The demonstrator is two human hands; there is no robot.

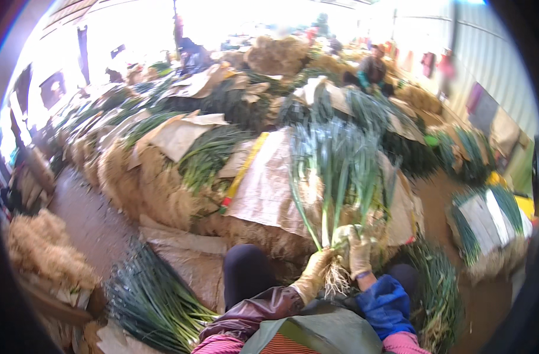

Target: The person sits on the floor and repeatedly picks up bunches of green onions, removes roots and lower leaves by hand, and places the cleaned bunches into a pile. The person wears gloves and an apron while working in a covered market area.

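Observation:
In a pale yellowish work glove, my left hand (314, 276) is closed round the lower stems of a few green onions (325, 221), just above their roots. A tuft of white stringy roots (337, 278) hangs between my hands. My right hand (359, 255), gloved the same way, is beside it with fingers curled at the stem bases; exactly which stems it grips is partly hidden. The long green leaves rise away from me and overlap a pile of green onions (364, 159) behind. A beige sheet (263, 183) covers the heap left of that pile.
More green onions (154, 301) lie by my left leg, and others (437, 295) to my right. Large root-ended bundles (145, 183) form a row ahead. A wrapped bundle (487, 221) stands across the brown floor (437, 206). Another person (372, 68) is farther back.

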